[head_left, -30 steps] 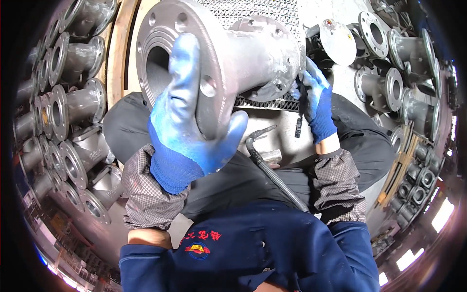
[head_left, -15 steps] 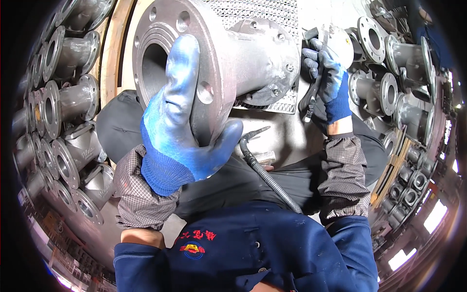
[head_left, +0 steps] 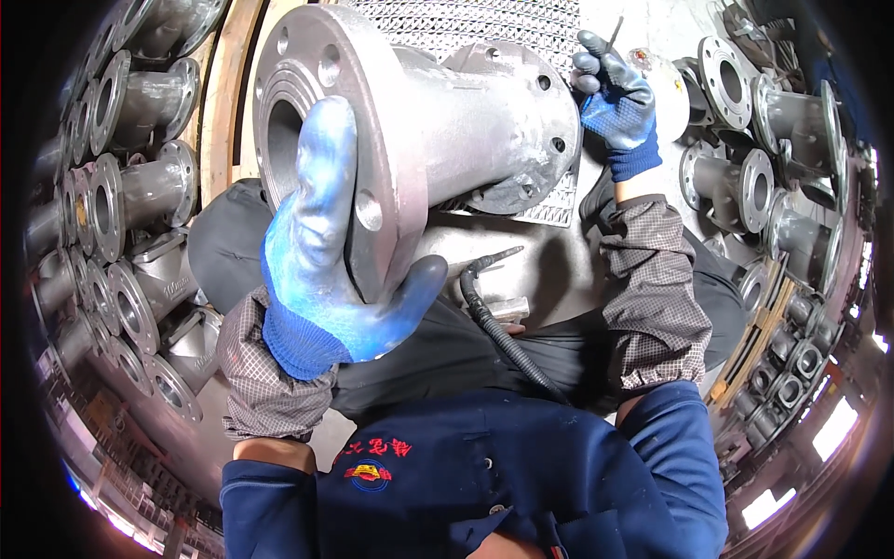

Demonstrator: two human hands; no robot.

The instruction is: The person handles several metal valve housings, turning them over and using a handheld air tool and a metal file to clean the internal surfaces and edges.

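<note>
A large grey flanged pipe casting lies on its side before me, its near flange turned to the left. My left hand, in a blue coated glove, grips the edge of this flange, long fingers flat along its bored face and thumb on the other side. Beyond the casting's far right end, my right hand, gloved alike, is raised with its fingers curled round a thin dark rod whose tip points up. The rest of what it holds is hidden in the glove. A rounded white object stands beside that hand.
A perforated metal grating lies beneath the casting. A black ribbed hose with a narrow end crosses my lap. Stacked flanged castings line the left; more castings stand at right. Wooden beams run at upper left.
My right hand has moved up and slightly left; the dark tool part that hung below it no longer shows, and a thin rod points up. The casting has shifted slightly; my left hand stays on its flange.
</note>
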